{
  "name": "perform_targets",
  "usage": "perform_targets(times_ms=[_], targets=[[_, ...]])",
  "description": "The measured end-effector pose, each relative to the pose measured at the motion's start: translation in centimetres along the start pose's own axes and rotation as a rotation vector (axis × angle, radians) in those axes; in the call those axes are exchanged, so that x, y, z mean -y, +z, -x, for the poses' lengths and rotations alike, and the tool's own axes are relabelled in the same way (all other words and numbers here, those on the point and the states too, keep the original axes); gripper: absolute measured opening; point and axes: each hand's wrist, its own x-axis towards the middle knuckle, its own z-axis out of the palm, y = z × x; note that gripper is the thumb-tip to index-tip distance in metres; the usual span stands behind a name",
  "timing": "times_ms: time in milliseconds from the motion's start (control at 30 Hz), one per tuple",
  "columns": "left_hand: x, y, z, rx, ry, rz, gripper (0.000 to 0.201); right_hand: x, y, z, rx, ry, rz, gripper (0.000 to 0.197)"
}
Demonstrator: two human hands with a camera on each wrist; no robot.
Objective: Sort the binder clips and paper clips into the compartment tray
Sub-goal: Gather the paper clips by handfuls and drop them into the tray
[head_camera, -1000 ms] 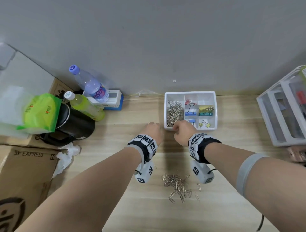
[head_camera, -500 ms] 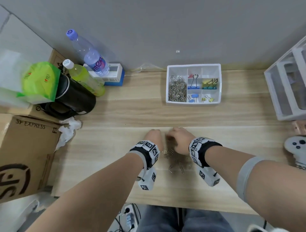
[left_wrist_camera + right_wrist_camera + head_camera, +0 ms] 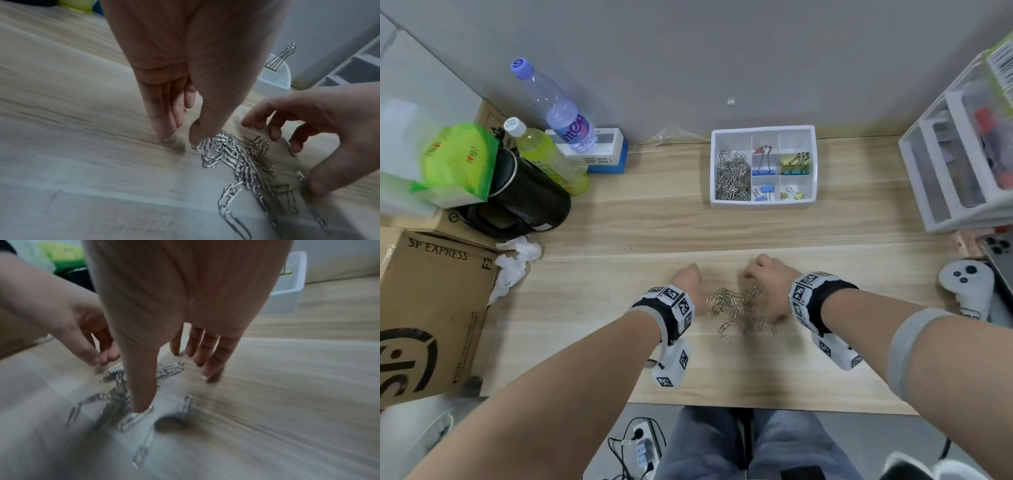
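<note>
Now back from the white compartment tray (image 3: 763,204), both hands down at the loose silver paper clips (image 3: 736,306) between them: left hand (image 3: 687,285) and right hand (image 3: 765,279) apart, fingers spread, holding nothing, ready to gather another batch.

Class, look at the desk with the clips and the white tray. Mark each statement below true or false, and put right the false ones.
1. A loose pile of paper clips lies on the desk between the left hand and the right hand. True.
2. The compartment tray is empty. False: it already holds paper clips and binder clips.
3. The tray's paper clips fill its long left compartment. True.
4. The left hand is gripping a binder clip. False: its fingertips are down at the edge of the paper clip pile.
5. Both hands are at the tray. False: they are nearer the desk's front edge.
</note>
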Motion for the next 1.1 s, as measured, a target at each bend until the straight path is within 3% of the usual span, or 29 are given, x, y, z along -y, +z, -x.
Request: perform_targets(times_ms=[133,300,400,567,700,800,1000,1100], targets=[[-0.5,1.4,0.7,0.076,0.031,-0.203,0.077,-0.5,1.2,0.5,0.000,-0.026,-0.011,0.093],[-2.2,4.1,1.2,-0.023,0.123,-0.454,0.092,0.2,2.2,-0.1,-0.100,-0.098,-0.120,0.067],[-2.9,4.5,1.0,-0.050,0.169,-0.398,0.084,1.0,2.2,-0.4,-0.123,-0.100,-0.153,0.054],[-2.5,3.1,0.9,-0.035,0.189,-0.227,0.051,1.1,1.4,-0.4,-0.093,-0.072,-0.147,0.056],[-1.7,2.4,1.2,-0.010,0.107,-0.220,0.068,-0.7,-0.2,0.5,-0.024,0.039,-0.045,0.066],[-1.5,2.3,1.1,0.022,0.082,-0.267,0.079,-1.9,-0.6,1.1,0.069,0.091,0.020,0.055],[-2.5,2.5,1.2,0.024,0.152,-0.242,0.078,-1.5,1.1,1.1,0.024,0.084,-0.018,0.041],[-2.6,2.6,1.1,0.020,0.186,-0.189,0.062,-0.6,1.5,0.6,-0.037,0.064,-0.047,0.043]])
